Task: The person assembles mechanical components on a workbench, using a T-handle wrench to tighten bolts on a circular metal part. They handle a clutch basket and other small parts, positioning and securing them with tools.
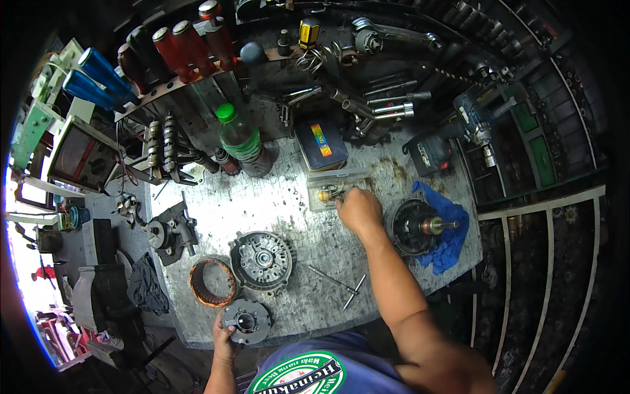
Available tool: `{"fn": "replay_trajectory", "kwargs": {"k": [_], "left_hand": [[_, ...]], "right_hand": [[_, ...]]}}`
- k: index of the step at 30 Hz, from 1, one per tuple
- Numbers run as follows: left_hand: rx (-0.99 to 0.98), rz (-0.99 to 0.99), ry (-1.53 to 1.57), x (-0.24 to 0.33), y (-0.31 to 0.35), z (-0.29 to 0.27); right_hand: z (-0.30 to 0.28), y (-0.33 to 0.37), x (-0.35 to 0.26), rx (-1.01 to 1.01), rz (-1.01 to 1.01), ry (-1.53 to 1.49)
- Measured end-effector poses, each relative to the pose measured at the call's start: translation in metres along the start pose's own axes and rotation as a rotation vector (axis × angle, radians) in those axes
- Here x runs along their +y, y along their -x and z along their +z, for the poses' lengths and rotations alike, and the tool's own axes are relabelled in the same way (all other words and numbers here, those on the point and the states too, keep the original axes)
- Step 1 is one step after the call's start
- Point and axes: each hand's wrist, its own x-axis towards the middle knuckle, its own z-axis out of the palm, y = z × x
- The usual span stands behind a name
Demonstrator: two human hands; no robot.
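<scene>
My left hand [224, 336] grips the edge of a dark round metal end cover [261, 329] with a hole in its middle, close to the bench's front edge. Just beyond it lie a copper-wound stator ring [197, 289] and a round alternator housing [282, 266] with a central bearing seat. My right hand [361, 211] reaches into a small clear plastic box [317, 205] of small metal parts. Its fingers are curled, and what the fingertips pinch is hidden. To the right of that hand, a rotor with its shaft [433, 226] stands in a dark housing on a blue cloth [451, 246].
A T-handle wrench [333, 279] lies mid-bench. Behind the box are a dark tin [321, 141] and a green-capped bottle [243, 148]. A pump-like metal part [169, 231] sits at left. A cordless drill [472, 121] stands back right. Screwdrivers [174, 52] line a rear rack.
</scene>
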Motion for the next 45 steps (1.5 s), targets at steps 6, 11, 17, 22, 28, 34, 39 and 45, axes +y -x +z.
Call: {"fn": "replay_trajectory", "kwargs": {"k": [6,11,17,22,28,34,39,45], "left_hand": [[-0.038,0.023,-0.007,-0.002,-0.002,-0.006],[-0.025,0.061,-0.024,-0.005,0.000,-0.007],[-0.052,0.064,-0.010,-0.006,0.000,-0.008],[-0.086,0.075,0.005,-0.007,-0.001,-0.009],[-0.068,0.074,0.011,-0.009,-0.001,-0.010],[-0.043,0.034,0.016,-0.008,-0.002,-0.009],[-0.036,0.015,0.029,0.000,0.000,0.002],[-0.021,-0.010,0.003,0.003,-0.001,0.004]], "right_hand": [[-0.002,-0.015,-0.012,0.047,0.022,0.014],[0.012,-0.010,-0.003,0.077,0.077,-0.078],[0.028,-0.005,0.013,0.182,0.017,-0.148],[0.034,0.001,0.030,0.356,-0.059,-0.445],[0.040,0.027,0.043,0.499,-0.080,-0.741],[0.031,0.046,0.042,0.256,0.049,-1.551],[0.017,0.042,0.038,0.361,-0.073,-1.260],[0.021,0.025,0.028,0.459,-0.259,-0.275]]}}
